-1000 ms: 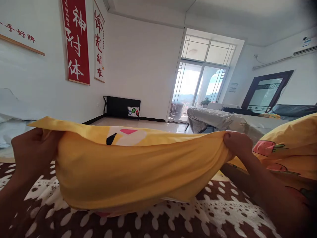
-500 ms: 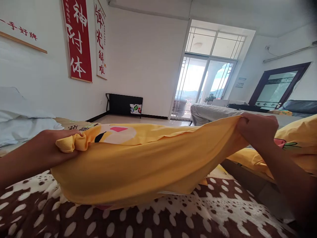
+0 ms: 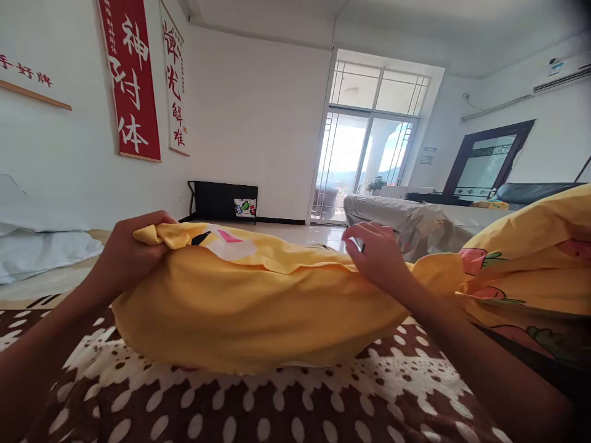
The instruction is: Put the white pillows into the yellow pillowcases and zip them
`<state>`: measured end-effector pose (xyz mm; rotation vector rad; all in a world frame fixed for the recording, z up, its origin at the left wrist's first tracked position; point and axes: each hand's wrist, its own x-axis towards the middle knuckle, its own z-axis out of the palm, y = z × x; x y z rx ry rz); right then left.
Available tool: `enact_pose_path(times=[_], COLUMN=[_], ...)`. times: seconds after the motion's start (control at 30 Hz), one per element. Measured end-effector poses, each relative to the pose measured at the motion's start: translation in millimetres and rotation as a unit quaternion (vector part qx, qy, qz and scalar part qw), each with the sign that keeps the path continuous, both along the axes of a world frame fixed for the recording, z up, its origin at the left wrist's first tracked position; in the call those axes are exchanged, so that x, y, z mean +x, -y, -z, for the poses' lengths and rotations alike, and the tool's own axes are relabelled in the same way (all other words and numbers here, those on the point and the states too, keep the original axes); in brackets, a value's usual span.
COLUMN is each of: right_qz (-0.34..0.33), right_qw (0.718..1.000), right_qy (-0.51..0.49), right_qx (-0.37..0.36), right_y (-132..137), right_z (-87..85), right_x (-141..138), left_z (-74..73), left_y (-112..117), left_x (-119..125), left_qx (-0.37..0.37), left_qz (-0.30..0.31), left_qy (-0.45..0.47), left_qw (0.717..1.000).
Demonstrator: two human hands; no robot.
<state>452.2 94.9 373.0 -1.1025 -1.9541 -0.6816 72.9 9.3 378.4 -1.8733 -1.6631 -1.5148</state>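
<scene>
A yellow pillowcase (image 3: 258, 307) with a cartoon print lies bunched across a brown blanket with white spots (image 3: 277, 406). My left hand (image 3: 127, 255) is closed round the pillowcase's left end, with gathered cloth poking out past the fingers. My right hand (image 3: 376, 255) rests on the upper edge of the pillowcase near the middle, fingers curled in a pinch at the cloth. More of the yellow printed fabric (image 3: 530, 258) is heaped at the right.
A white pillow (image 3: 37, 243) lies at the left by the wall. Red and white banners (image 3: 129, 80) hang on the wall. Beyond are a covered sofa (image 3: 406, 221), a glass balcony door (image 3: 364, 160) and a low black stand (image 3: 224, 200).
My right hand let go of the far right end and moved left to the middle of the pillowcase's upper edge. The stretched cloth has gone slack and bunched. My left hand keeps its grip.
</scene>
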Motion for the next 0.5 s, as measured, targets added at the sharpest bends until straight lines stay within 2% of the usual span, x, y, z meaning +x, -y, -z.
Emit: enact_pose_path(times=[0.07, 0.13, 0.23, 0.3, 0.37, 0.43, 0.5], right_qz=[-0.153, -0.231, -0.232, -0.216, -0.219, -0.239, -0.259], right_qw=[0.988, 0.972, 0.972, 0.976, 0.974, 0.97, 0.966], right_qy=[0.024, 0.052, 0.026, 0.01, 0.02, 0.034, 0.016], right_qx=[-0.012, -0.003, -0.005, -0.031, -0.05, -0.039, -0.008], right_y=[28.9, 52.1, 59.0, 46.5, 29.8, 17.4, 12.7], right_z=[7.7, 15.8, 27.5, 34.5, 40.5, 44.8, 46.0], right_x=[-53.0, -104.5, -163.1, -187.4, -202.7, -212.8, -220.3], left_z=[-4.5, -6.1, -3.9, 0.5, 8.0, 19.7, 35.3], left_y=[-4.3, -5.3, 1.2, 9.2, 17.5, 24.2, 29.3], left_x=[15.5, 26.8, 26.8, 13.4, -8.0, -32.0, -52.2], left_qx=[0.013, 0.024, 0.082, 0.128, 0.143, 0.134, 0.104], left_qz=[0.027, 0.036, 0.032, 0.01, -0.039, -0.115, -0.177], left_qy=[-0.004, -0.037, -0.187, -0.324, -0.398, -0.367, -0.249], left_qw=[1.0, 0.998, 0.979, 0.937, 0.905, 0.913, 0.947])
